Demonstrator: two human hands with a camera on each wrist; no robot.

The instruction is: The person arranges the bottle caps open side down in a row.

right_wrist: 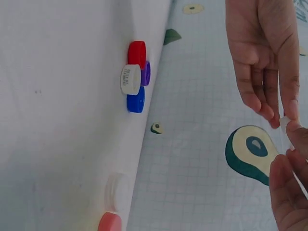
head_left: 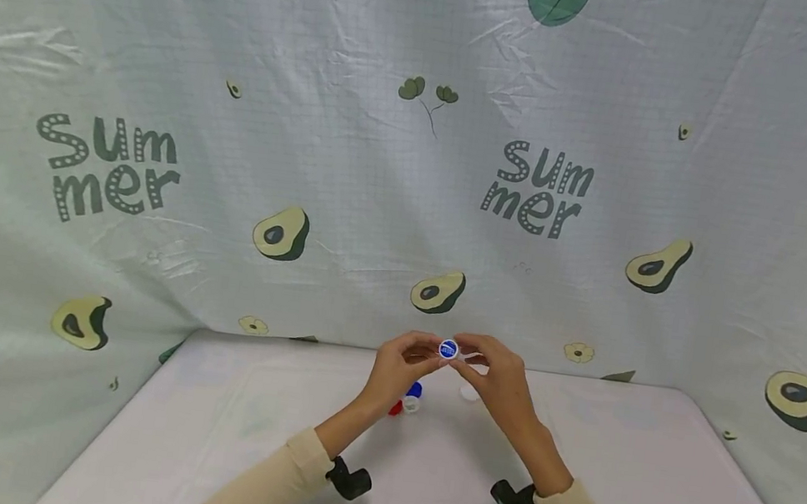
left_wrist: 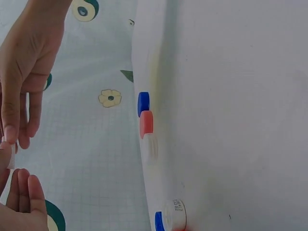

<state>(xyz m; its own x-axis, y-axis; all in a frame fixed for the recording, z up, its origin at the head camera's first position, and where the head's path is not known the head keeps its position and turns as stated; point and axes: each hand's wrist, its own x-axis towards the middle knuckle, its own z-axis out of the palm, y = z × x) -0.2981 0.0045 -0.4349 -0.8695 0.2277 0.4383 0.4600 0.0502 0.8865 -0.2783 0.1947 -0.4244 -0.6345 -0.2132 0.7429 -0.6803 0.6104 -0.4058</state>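
In the head view a small round bottle cap [head_left: 448, 348], blue-topped with a white rim and pale lettering, is held up above the back of the table. My left hand [head_left: 392, 372] pinches its left side between thumb and fingers, while my right hand [head_left: 500, 386] pinches the right side. From the left wrist only a pale edge of this cap shows among the fingertips. Below the hands lies a cluster of caps: red [right_wrist: 137, 54], printed white [right_wrist: 130, 79], blue [right_wrist: 136, 100] and purple [right_wrist: 147, 73].
A second group sits to the right on the table [head_left: 260, 436]: a blue cap [left_wrist: 143, 104], a pinkish-red cap [left_wrist: 146, 123] and a clear whitish cap [left_wrist: 150, 147]. Behind the table's far edge hangs a curtain [head_left: 355, 154] with avocado prints.
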